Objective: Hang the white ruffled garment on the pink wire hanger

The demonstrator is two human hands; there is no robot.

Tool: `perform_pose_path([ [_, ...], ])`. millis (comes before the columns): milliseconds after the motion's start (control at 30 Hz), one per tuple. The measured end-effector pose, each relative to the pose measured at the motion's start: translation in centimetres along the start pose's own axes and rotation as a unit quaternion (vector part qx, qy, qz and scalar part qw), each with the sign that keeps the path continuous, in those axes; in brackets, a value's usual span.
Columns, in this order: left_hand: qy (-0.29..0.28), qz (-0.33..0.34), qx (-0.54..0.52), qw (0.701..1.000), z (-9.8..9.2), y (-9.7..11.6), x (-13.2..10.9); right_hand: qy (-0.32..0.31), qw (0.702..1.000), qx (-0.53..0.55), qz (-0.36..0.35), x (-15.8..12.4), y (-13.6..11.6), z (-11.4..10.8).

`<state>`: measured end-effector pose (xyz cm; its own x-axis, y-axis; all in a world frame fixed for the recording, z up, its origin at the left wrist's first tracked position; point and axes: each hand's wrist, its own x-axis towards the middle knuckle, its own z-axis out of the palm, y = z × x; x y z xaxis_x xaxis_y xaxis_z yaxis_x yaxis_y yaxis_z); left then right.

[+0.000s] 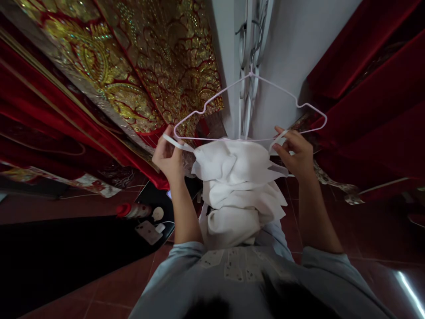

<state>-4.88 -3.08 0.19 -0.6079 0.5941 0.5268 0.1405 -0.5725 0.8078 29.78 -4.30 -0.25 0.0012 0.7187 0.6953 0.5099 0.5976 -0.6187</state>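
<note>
A pale pink hanger [251,75] hangs by its hook from white metal fittings in front of me. Below its bottom bar is a white ruffled garment [237,190], falling in several layers toward my lap. My left hand [169,155] is closed on a white strap [182,144] that runs from the garment's left top corner, close to the hanger's left end. On the other side, my right hand [295,150] pinches the right strap [278,138] near the bottom bar. Whether the garment's top is fixed to the bar I cannot tell.
Gold sequined red garments [133,66] hang close at the left, and dark red cloth [375,119] at the right. On a black surface to my left lie a phone [148,232] and a red-capped bottle [134,210]. White rails [246,106] run up a pale wall.
</note>
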Motion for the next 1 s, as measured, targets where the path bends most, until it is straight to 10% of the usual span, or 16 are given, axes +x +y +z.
perform_pose_path([
  [200, -0.311, 0.017, 0.040, 0.949, 3.0, 3.1, 5.1, 0.010, 1.000, 0.009, 0.005, -0.4, 0.3, 0.0],
  [300, -0.371, 0.048, 0.070, 0.925, 4.3, 2.8, 6.0, 0.056, 0.998, 0.013, 0.016, -0.7, 0.9, 0.7],
  [467, -0.198, -0.062, -0.050, 0.977, 3.8, -0.4, 3.4, 0.083, 0.996, 0.008, 0.016, -0.6, 1.1, 1.7],
  [600, -0.153, -0.220, -0.167, 0.949, 3.6, -1.6, -1.5, 0.083, 0.997, -0.011, -0.003, -0.5, 0.3, 2.5],
  [800, -0.138, -0.193, -0.228, 0.944, 4.8, -0.9, -4.4, 0.185, 0.981, 0.023, 0.054, -0.3, 1.1, 2.3],
  [1000, -0.117, -0.155, -0.252, 0.948, 4.7, -0.7, -2.8, 0.327, 0.938, 0.073, 0.087, 1.5, 4.7, -2.8],
])
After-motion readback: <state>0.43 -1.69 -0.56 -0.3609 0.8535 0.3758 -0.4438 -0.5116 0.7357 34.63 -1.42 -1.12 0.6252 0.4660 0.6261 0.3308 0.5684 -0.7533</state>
